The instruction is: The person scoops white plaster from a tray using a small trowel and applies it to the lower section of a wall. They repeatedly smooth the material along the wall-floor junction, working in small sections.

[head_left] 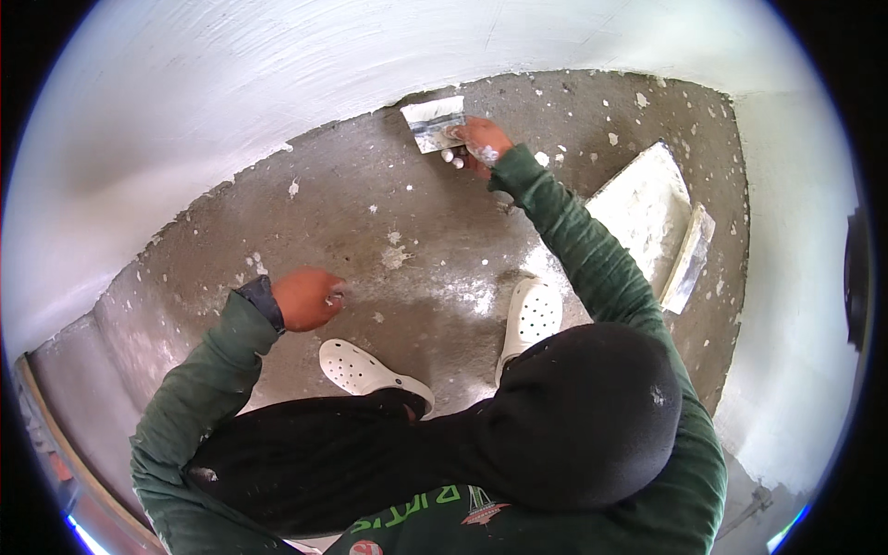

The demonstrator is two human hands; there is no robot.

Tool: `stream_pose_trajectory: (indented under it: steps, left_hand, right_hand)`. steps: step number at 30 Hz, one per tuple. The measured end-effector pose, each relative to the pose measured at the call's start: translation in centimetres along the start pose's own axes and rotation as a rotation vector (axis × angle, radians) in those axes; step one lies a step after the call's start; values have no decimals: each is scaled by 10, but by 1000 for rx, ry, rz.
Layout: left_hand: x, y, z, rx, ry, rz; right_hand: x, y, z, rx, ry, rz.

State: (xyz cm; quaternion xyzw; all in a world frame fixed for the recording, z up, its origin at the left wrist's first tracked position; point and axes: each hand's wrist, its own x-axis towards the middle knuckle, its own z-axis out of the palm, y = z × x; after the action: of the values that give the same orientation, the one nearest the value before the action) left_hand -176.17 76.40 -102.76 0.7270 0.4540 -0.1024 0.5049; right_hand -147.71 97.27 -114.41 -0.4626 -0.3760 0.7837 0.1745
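My right hand (481,143) is closed around a wide, flat putty knife (433,123) with white plaster along its blade. The blade sits beside the foot of the far white wall (305,65), just above the floor; whether it touches the wall I cannot tell. White smears mark the fingers of this hand. Over the floor on the left, my left hand (310,298) is curled into a loose fist with a pale smear at the fingertips. Its palm is turned from sight, so anything inside it is hidden.
A plaster-covered board (643,208) lies on the right, with a long flat blade-like piece (688,259) along its edge. White spatters dot the brown-grey floor (351,222). My feet are in white clogs (535,310). Another white wall (795,231) rises at the right.
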Motion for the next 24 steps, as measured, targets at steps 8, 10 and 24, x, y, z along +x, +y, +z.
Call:
stream_pose_trajectory:
  steps: [8, 10, 24]
  left_hand:
    - [-7, -20, 8, 9, -72, -65]
    - [-2, -24, 11, 16, -79, -54]
    - [57, -12, -18, 256, 195, -66]
  right_hand:
    - [13, 0, 20, 67, 58, -42]
    - [12, 2, 14, 21, 41, -35]
    - [-24, -4, -27, -22, 93, -118]
